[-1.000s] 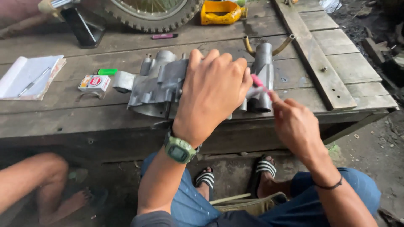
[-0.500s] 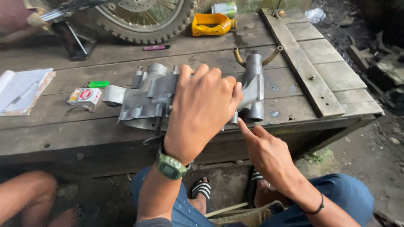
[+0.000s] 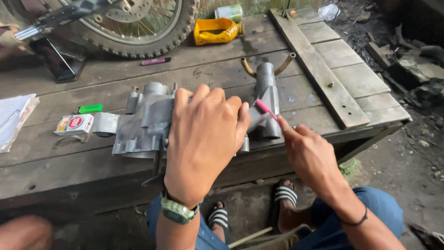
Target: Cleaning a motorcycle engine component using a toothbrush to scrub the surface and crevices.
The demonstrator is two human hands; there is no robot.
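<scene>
A grey cast-metal engine casing (image 3: 138, 120) lies on a weathered wooden table (image 3: 194, 65). My left hand (image 3: 203, 139) is spread flat on top of it, pressing it down; a green watch sits on that wrist. My right hand (image 3: 310, 153) grips a pink toothbrush (image 3: 267, 110), whose head touches the casing's right end next to a grey metal tube (image 3: 266, 92) with two brass-coloured prongs. Both my feet in striped sandals show below the table edge.
A knobby motorcycle wheel (image 3: 134, 28) rests at the back left. A yellow container (image 3: 217, 30) and a can stand behind. A small box (image 3: 74, 124), green lighter (image 3: 90, 109), pink pen (image 3: 156, 60) and papers (image 3: 14, 118) lie left. Another person's knee (image 3: 23, 234) shows bottom left.
My right hand dropped low half a second ago and has come back up, bringing the pink toothbrush against the casing's right end. My left hand stays on the casing.
</scene>
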